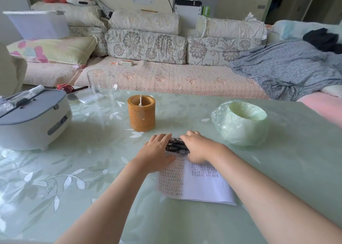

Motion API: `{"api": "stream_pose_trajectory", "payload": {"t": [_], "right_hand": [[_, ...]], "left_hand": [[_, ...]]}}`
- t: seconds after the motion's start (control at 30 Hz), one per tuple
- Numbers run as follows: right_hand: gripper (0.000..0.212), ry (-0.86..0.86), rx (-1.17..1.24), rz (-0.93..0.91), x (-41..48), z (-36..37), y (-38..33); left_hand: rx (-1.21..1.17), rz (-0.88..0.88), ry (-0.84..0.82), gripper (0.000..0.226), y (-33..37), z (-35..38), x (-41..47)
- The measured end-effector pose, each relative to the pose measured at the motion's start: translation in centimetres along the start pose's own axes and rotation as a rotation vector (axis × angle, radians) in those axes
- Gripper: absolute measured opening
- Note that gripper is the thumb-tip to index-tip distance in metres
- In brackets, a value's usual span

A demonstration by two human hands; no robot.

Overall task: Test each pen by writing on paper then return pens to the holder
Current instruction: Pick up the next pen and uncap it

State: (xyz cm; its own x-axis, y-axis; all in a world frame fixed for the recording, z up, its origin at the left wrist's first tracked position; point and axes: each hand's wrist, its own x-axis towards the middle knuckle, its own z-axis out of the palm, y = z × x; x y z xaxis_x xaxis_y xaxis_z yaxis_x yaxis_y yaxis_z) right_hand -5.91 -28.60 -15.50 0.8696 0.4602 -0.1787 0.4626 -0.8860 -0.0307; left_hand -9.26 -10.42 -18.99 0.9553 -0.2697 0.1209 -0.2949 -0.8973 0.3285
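Here, flat left hand [157,151] touches pens [176,145]; right hand [198,147] seemingly grips them.

left hand [156,152]: bare | right hand [199,147]: bare | forearms [114,197]: bare

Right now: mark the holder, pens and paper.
holder [141,115], head view, front wall.
pens [176,145], head view, middle of the dark bundle.
paper [207,188], head view, blank lower right area.
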Motion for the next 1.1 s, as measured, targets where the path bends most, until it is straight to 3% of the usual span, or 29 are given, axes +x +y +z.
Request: {"api": "stream_pose_trajectory", "payload": {"t": [0.2, 0.4, 0.6, 0.8, 0.97, 1.1], "right_hand": [[0.037, 0.012, -0.035, -0.002, 0.9, -0.1, -0.1], [0.034, 0.176, -0.158, -0.06, 1.0, -0.7, -0.9], [0.03, 0.328, -0.186, -0.238, 1.4, -2.0, -5.3], [0.031, 0.314, -0.124, -0.361, 1.6, -1.2, -11.2], [0.043, 0.234, -0.102, -0.374, 2.4, 0.1, -14.3], [0.058, 0.187, 0.001, -0.362, 2.6, -0.2, -14.1]], "left_hand": [[-0.019, 0.014, 0.054, 0.071, -0.4, -0.1, 0.4], [0.03, 0.093, 0.136, 0.073, -0.3, -1.4, 0.5], [-0.166, -0.059, 0.088, 0.068, -1.5, -4.6, -2.0], [-0.224, -0.173, 0.01, 0.03, -5.0, -6.8, -7.0], [-0.161, -0.24, -0.027, 0.025, -7.0, -7.5, -9.5], [-0.079, -0.276, -0.063, 0.035, -7.8, -7.4, -10.2]]}}
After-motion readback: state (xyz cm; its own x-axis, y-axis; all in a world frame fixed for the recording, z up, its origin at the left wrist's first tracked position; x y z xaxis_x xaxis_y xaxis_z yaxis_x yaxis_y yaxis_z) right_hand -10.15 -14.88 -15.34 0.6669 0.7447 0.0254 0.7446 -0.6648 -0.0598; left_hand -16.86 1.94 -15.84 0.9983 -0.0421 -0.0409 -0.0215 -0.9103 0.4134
